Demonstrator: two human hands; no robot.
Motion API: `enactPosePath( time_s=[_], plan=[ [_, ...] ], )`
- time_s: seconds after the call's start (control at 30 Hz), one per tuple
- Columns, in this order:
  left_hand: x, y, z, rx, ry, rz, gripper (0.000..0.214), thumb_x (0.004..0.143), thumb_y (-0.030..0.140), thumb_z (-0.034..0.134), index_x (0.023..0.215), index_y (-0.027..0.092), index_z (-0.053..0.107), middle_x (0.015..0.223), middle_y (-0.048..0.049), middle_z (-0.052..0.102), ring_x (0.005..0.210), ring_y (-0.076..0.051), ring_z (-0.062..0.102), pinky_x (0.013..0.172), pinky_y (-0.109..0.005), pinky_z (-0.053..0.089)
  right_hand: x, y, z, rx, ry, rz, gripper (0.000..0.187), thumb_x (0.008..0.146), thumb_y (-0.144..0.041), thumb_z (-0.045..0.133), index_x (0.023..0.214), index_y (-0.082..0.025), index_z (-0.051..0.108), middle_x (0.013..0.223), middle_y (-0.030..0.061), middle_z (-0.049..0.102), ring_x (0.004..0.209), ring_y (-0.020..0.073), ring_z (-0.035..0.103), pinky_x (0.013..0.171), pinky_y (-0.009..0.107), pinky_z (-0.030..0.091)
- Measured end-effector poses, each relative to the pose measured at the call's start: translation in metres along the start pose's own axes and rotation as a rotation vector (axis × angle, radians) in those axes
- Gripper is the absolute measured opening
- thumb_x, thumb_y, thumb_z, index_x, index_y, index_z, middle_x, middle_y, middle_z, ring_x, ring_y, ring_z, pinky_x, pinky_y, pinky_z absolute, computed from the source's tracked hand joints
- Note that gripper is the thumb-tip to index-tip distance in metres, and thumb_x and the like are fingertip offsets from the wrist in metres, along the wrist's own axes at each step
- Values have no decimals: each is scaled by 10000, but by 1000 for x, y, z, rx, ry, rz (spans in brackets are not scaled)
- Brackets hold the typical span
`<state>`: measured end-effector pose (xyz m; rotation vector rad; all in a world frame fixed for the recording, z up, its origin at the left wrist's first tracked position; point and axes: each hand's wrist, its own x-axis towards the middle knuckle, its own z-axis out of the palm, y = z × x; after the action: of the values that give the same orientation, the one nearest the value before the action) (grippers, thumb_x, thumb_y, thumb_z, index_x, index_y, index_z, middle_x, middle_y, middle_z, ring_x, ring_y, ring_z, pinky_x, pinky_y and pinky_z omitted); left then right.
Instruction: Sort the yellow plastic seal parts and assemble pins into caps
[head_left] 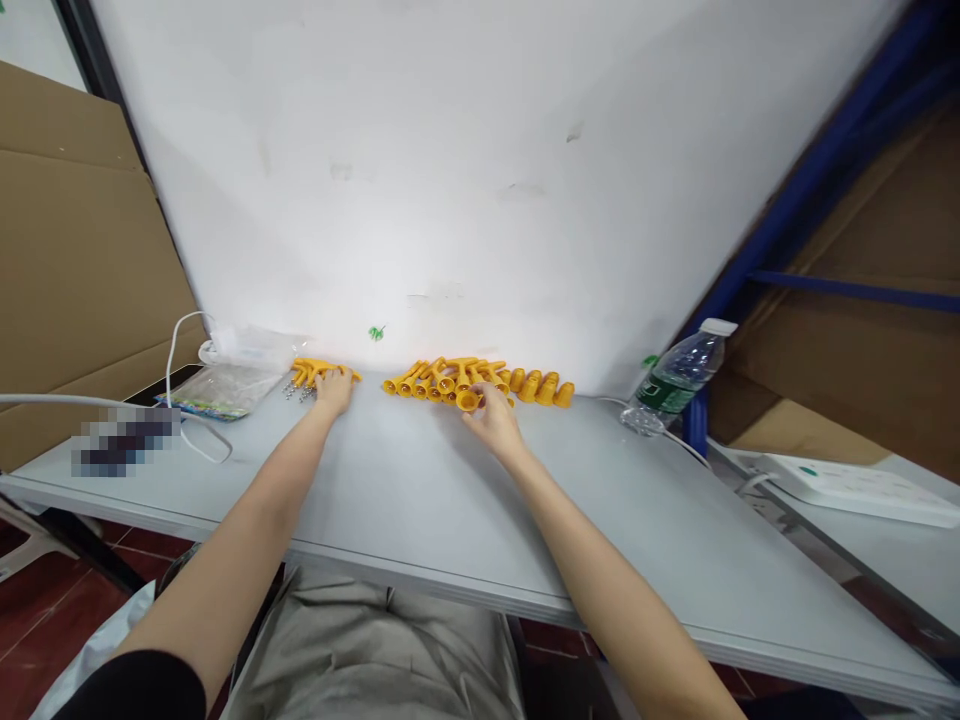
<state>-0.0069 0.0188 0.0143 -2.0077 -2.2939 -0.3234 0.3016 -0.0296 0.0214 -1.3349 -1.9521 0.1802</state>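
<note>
My left hand (334,390) reaches to a small group of yellow plastic pieces (307,370) at the back of the table. Its fingers are bent down onto one of them, and the fingertips are partly hidden. Small silvery metal bits (294,391) lie beside that group. My right hand (496,422) is closed on a yellow trumpet-shaped plastic part (466,401), its round open end facing me. Behind it stretches a row of similar yellow trumpet-shaped parts (424,384). Short yellow cups (547,388) stand at the row's right end.
A tilted plastic bottle (679,380) stands at the right, near a blue metal frame (696,425) and a white power strip (862,488). Clear plastic bags (232,388) and a white cable (172,350) lie left. A white panel (480,200) rises behind the table (420,500).
</note>
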Motion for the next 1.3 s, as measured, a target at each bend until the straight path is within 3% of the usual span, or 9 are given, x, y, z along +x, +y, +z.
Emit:
enactPosePath(
  time_s=[0.2,0.43,0.63,0.77,0.87,0.97,1.07,1.2,1.3],
  plan=[
    [9,-1,4,-211,136,-101,436,888,123,410,1317,174,466,1209,-161,637,1187,-282,525,996,-460,356,-8,-12,1,6,-41,-55,437,779,-219,500,1216,-202,523,1182,117,589,980,256,576,897,403,468],
    [-1,3,-4,-27,-52,104,333,929,212,386,1191,159,584,1269,-186,596,1216,-311,518,1001,-461,366,-5,-7,16,83,-78,-114,328,728,-194,538,1056,-205,535,1081,89,616,1004,238,579,877,370,472],
    [-7,0,-8,11,-124,266,348,933,326,448,1231,200,577,1293,-150,579,1231,-307,510,1007,-435,374,-5,-21,21,86,-280,-100,259,762,-280,642,1003,-205,586,1054,64,672,984,222,615,884,351,470],
    [-8,2,-15,16,-178,314,392,908,174,433,1275,206,567,1273,-150,590,1193,-294,550,997,-407,390,-1,-29,22,-14,-396,-53,285,728,-294,733,979,-214,624,1025,48,696,963,225,632,843,336,476],
    [-9,10,-22,-70,-77,253,483,857,88,453,1327,173,524,1252,-168,610,1203,-319,538,1010,-445,376,6,-30,24,-76,-435,-16,277,709,-284,761,953,-211,650,965,39,706,893,215,648,777,308,482],
    [-11,25,-31,-370,149,125,492,838,92,499,1321,182,508,1126,-133,667,1148,-298,562,993,-437,393,13,-27,26,-62,-461,29,309,682,-293,787,952,-207,662,920,30,711,846,204,657,724,284,485],
    [-15,42,-39,-952,319,-95,474,826,138,562,1289,202,483,966,-62,679,908,-198,630,831,-324,466,15,-23,32,11,-387,53,347,680,-320,791,981,-202,664,935,35,714,864,208,663,744,295,491],
    [-27,58,-44,-1734,222,-348,426,741,160,680,1137,181,526,799,3,651,602,-82,577,575,-200,394,11,-16,44,147,-189,68,380,708,-362,766,1037,-207,658,1009,53,714,889,213,666,817,349,492],
    [-41,62,-39,-1993,89,-396,317,733,198,706,1014,168,562,727,9,651,533,-62,561,529,-185,366,8,-11,50,228,-97,73,366,720,-354,746,1049,-222,654,1035,57,713,881,213,670,862,394,486]
  ],
)
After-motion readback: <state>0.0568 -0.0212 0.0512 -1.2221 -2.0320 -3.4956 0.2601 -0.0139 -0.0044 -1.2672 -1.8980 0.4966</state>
